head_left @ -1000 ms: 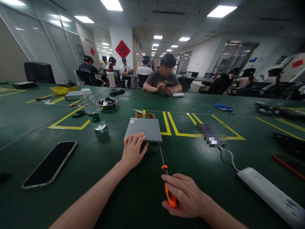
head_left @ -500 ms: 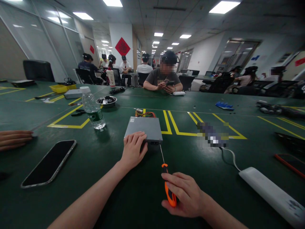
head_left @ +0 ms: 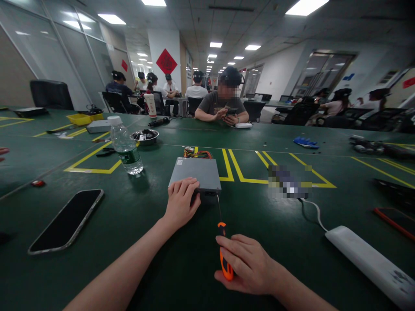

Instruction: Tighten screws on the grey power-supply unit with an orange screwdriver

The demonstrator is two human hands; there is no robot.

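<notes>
A grey metal computer power supply point(head_left: 198, 172) lies on the green table in front of me, its bundle of coloured wires point(head_left: 201, 154) at the far side. My left hand point(head_left: 183, 196) holds it at the near left corner, fingers over the top and thumb down by the front face. An orange and black screwdriver point(head_left: 226, 263) is gripped in my right hand point(head_left: 248, 263). Its thin shaft points away from me, with the tip at the lower right corner of the front face, beside the power socket point(head_left: 210, 194). Whether the tip sits in a screw is too small to tell.
Left of my arm lies a phone point(head_left: 68, 220); beyond it stands a water bottle point(head_left: 126, 149) near a metal bowl point(head_left: 145, 137). A white power strip point(head_left: 366, 261) with a cable is on the right. Another person point(head_left: 223, 101) sits across the table. Part of someone's hand point(head_left: 3, 153) shows at the left edge.
The screwdriver's handle and my right hand have shifted slightly left, while the tip stays at the same corner. At the left edge, the other person's hand has drawn back, uncovering a small red object.
</notes>
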